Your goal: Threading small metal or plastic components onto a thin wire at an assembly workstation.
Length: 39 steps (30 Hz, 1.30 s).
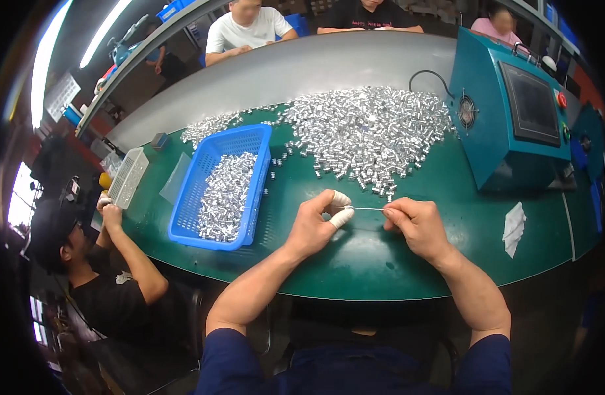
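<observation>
Wire (365, 209) thin, stretched level between both hands above green table (381, 263), long axis left-right. Left hand (315, 224) pinches one end with taped fingertips (342, 217); right hand (414, 224) pinches other end. Metal-parts pile (368, 128) just beyond, basket (227, 187) to left.

Both forearms rise from six o'clock. The left hand (314, 225) pinches with taped fingertips (341, 209) pointing three o'clock; the right hand (416, 225) pinches toward nine o'clock, facing it.
</observation>
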Each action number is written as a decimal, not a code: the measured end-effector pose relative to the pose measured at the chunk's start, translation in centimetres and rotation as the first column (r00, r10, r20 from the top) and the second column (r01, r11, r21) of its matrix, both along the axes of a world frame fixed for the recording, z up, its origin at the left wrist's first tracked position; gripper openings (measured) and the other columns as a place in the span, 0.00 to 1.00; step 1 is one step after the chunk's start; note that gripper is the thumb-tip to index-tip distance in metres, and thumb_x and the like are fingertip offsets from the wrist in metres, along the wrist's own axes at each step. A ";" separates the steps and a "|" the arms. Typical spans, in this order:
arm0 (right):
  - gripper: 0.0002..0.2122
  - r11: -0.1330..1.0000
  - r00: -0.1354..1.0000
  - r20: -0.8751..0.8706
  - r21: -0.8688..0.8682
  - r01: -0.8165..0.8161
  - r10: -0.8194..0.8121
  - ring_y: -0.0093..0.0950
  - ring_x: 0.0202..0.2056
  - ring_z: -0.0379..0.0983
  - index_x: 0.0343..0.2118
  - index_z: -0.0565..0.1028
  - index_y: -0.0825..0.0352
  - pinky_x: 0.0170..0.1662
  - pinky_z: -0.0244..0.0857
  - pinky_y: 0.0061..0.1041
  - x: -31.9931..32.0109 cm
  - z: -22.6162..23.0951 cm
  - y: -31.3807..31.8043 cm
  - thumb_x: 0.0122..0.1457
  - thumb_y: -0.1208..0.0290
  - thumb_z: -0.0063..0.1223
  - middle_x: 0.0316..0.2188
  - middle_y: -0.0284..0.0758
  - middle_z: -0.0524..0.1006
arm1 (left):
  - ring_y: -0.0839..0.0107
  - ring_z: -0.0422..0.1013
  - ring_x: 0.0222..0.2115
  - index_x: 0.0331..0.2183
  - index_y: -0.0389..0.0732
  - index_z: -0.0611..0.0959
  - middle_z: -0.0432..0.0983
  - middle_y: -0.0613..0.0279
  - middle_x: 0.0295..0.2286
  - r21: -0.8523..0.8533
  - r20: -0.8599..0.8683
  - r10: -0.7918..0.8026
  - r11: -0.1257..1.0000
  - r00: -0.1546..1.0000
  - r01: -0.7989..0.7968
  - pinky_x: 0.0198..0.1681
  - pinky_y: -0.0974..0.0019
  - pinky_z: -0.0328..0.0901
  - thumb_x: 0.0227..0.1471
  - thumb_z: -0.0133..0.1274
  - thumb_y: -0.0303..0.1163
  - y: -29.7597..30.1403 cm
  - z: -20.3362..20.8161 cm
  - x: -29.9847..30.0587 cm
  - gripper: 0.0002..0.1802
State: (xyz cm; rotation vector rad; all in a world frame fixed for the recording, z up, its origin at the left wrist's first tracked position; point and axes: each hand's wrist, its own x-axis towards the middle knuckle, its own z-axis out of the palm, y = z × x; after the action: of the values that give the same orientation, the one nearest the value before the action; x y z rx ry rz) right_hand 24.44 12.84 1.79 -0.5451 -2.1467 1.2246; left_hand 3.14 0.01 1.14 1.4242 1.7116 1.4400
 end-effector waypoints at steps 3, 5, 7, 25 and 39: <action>0.11 0.793 0.978 0.070 -0.598 -0.117 0.197 0.21 0.22 0.74 0.34 0.79 0.68 0.27 0.67 0.19 0.2 -0.4 1.4 0.66 0.64 0.53 0.20 0.31 0.79 | 0.76 0.77 0.33 0.38 0.33 0.81 0.81 0.62 0.32 0.014 -0.084 -0.027 0.999 0.996 0.028 0.38 0.69 0.70 0.54 0.64 0.27 0.0 0.1 0.0 0.11; 0.14 0.715 0.969 0.049 -0.685 -0.144 0.242 0.19 0.22 0.73 0.31 0.78 0.66 0.26 0.66 0.17 0.2 -0.2 1.2 0.68 0.61 0.51 0.19 0.30 0.78 | 0.75 0.77 0.32 0.38 0.33 0.81 0.81 0.62 0.32 0.019 -0.117 -0.029 0.999 0.993 0.031 0.38 0.69 0.70 0.54 0.64 0.28 0.0 0.4 0.1 0.12; 0.13 0.870 0.997 0.024 -0.491 -0.049 0.069 0.18 0.23 0.74 0.31 0.77 0.67 0.26 0.65 0.17 -0.3 0.0 0.2 0.69 0.64 0.50 0.19 0.31 0.78 | 0.75 0.77 0.32 0.38 0.33 0.81 0.81 0.62 0.32 0.016 -0.089 -0.019 1.000 0.996 0.020 0.38 0.69 0.70 0.54 0.64 0.28 -0.1 0.1 -0.1 0.12; 0.05 0.877 0.959 -0.281 0.468 0.110 0.029 0.27 0.25 0.78 0.37 0.80 0.70 0.30 0.70 0.27 -0.7 -0.5 1.0 0.60 0.77 0.60 0.25 0.38 0.81 | 0.79 0.74 0.31 0.37 0.36 0.80 0.79 0.67 0.29 0.029 0.312 -0.086 0.996 0.946 0.081 0.36 0.73 0.70 0.55 0.62 0.26 0.7 -0.7 -0.3 0.08; 0.10 0.934 0.992 -0.112 -0.346 -0.089 0.053 0.20 0.24 0.76 0.36 0.78 0.70 0.24 0.66 0.20 -0.3 -0.9 -0.1 0.64 0.66 0.60 0.23 0.33 0.79 | 0.77 0.74 0.31 0.35 0.34 0.80 0.79 0.66 0.30 0.039 0.011 -0.033 0.999 0.999 0.033 0.38 0.72 0.69 0.54 0.63 0.24 0.5 -1.2 0.0 0.08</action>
State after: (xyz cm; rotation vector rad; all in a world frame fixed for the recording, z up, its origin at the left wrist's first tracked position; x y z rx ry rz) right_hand 24.11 12.76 0.84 -0.5422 -1.8862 1.6557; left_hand 3.13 0.46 -0.06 1.4548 1.6543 1.4683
